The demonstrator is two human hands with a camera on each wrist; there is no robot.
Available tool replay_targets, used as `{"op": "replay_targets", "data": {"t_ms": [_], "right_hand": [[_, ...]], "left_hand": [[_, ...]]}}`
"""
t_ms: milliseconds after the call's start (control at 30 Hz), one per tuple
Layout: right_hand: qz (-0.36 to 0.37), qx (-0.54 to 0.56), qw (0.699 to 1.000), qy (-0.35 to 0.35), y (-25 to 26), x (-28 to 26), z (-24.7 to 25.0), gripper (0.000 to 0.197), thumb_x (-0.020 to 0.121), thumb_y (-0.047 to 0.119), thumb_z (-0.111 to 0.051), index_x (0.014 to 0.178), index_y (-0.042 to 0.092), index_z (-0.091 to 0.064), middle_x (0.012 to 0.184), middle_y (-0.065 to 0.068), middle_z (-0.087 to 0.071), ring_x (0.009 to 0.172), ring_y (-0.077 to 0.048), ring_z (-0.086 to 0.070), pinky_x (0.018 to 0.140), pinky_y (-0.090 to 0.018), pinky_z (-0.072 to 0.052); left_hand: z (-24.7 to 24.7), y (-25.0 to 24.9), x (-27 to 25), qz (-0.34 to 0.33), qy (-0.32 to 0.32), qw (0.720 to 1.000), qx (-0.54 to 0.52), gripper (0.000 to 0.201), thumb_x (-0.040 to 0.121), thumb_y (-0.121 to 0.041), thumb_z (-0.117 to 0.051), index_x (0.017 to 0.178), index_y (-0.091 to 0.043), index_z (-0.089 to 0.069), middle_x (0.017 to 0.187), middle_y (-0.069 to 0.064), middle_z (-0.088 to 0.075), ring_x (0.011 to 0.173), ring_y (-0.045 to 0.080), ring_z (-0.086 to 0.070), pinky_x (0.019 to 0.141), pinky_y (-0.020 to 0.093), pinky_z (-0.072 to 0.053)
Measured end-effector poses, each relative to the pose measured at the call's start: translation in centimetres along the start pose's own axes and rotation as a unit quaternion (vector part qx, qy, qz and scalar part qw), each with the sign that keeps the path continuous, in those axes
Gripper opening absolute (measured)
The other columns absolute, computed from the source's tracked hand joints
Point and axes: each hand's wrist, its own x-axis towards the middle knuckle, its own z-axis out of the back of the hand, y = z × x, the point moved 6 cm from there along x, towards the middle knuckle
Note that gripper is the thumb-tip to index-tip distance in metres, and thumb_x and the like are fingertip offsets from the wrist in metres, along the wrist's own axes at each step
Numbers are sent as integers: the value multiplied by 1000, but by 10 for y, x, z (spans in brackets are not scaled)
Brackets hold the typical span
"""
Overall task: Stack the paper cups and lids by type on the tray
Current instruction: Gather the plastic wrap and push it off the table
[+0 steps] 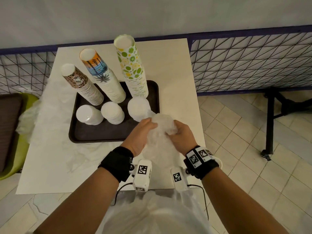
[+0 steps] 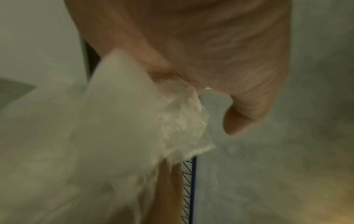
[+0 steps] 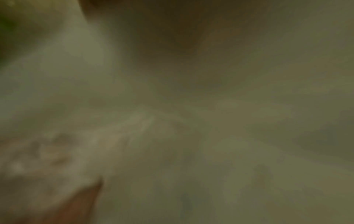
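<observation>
Three tall cup stacks stand at the back of a dark tray (image 1: pixel 81 132): a brown-patterned stack (image 1: pixel 81 85), a beach-print stack (image 1: pixel 103 76) and a lime-print stack (image 1: pixel 133 68). In front of them stand three white lid stacks (image 1: pixel 88 114), (image 1: pixel 112 112), (image 1: pixel 137 108). At the tray's front right corner, my left hand (image 1: pixel 143 130) and right hand (image 1: pixel 179 134) both grip a crumpled clear plastic bag (image 1: pixel 162 125), which trails towards the right lid stack. The left wrist view shows the plastic bag (image 2: pixel 180 121) bunched under my palm. The right wrist view is blurred.
The tray sits on a white square table (image 1: pixel 177 73). More crumpled clear plastic (image 1: pixel 42 119) lies along the table's left side, over a green seat (image 1: pixel 10 173). A wire-mesh fence (image 1: pixel 249 65) runs behind, and a black stand leg (image 1: pixel 270 124) rises at the right on tiled floor.
</observation>
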Motion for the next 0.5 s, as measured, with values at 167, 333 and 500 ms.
{"op": "replay_targets", "data": {"t_ms": [167,333,500], "right_hand": [[51,-142,988,41,17,-8,-55,9,91,13,-62,98,9,-67,103,-10,-55,97,-24,-57,72,-12,-38],[-42,36,998,20,-15,-27,-58,36,87,18,-69,121,28,-65,123,-2,-55,105,-21,-59,88,-21,-48],[-43,-417,907,32,-48,-42,-98,61,88,44,-66,143,25,-48,137,-9,-38,122,-33,-38,98,-44,-48]], "left_hand": [[12,13,-8,-51,-95,978,182,35,102,-39,-64,128,-26,-44,111,-9,-64,104,10,-64,83,24,-49],[88,32,-12,-69,-130,925,349,35,104,-29,-58,136,-21,-44,116,2,-62,106,27,-62,88,36,-49],[132,58,-5,-41,-57,788,612,37,103,-35,-53,139,-26,-55,120,11,-65,107,38,-66,89,44,-55]]}}
